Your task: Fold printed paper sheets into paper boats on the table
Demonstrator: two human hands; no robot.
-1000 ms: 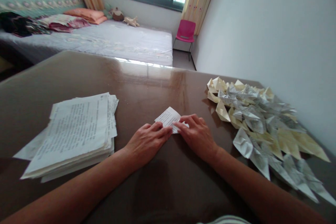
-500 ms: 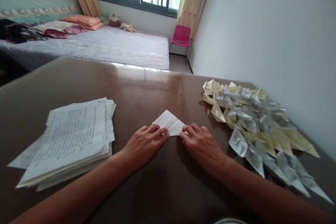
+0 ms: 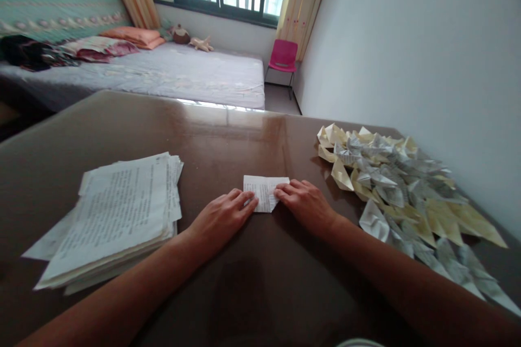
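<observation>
A small folded sheet of printed paper (image 3: 264, 191) lies on the brown table between my hands, its top edge nearly level. At its left side my left hand (image 3: 226, 214) grips it, thumb and fingers pressed together at the lower left corner. The right edge is in the fingers of my right hand (image 3: 306, 201), which partly cover that side. How the layers under the fingers are folded cannot be seen.
To the left is a stack of printed sheets (image 3: 118, 200). Folded paper boats (image 3: 374, 179), white and cream, crowd the table's right side by the wall. The brown table (image 3: 228, 146) reaches toward a bed (image 3: 195, 76) and a pink chair (image 3: 283, 57).
The paper has turned from a diamond-like position, point upward, to a roughly rectangular one with a level top edge. My right hand has moved slightly up along its right side.
</observation>
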